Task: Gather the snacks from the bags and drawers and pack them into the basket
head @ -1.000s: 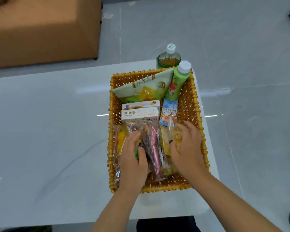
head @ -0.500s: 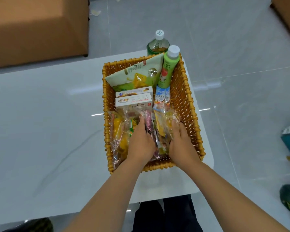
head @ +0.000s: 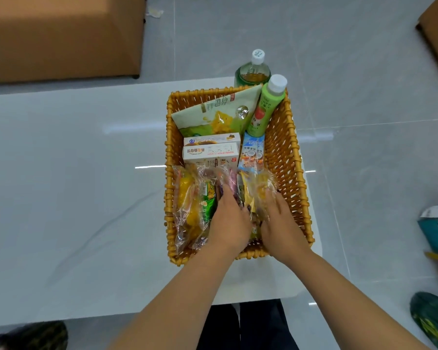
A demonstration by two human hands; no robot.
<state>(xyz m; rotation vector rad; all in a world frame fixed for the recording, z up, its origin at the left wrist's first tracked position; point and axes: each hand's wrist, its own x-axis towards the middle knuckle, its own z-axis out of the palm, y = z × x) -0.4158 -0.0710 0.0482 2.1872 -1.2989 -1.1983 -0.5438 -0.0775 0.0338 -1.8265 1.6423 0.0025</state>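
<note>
Since a second ago both my hands slid closer together in the near end of the basket (head: 292, 157), squeezing the clear-wrapped snack packs (head: 195, 205) into a tighter upright row. My left hand (head: 229, 223) lay palm down on the middle packs, fingers mostly straight, pressing, not gripping. My right hand (head: 281, 223) pressed the yellow pack (head: 257, 188) from the right; fingertips were buried in wrap, so I couldn't tell if they pinched it. Judging by this, the packing was near done and I was just tidying. The cookie boxes (head: 210, 150), green pouch (head: 218, 112), blue carton (head: 253, 152) and green bottle (head: 266, 107) sat at the far end. The tea bottle (head: 253, 69) stood outside, behind the rim, on the white table (head: 74, 185). Packs under my palms were hidden; the bags at the right edge were cut off.
</note>
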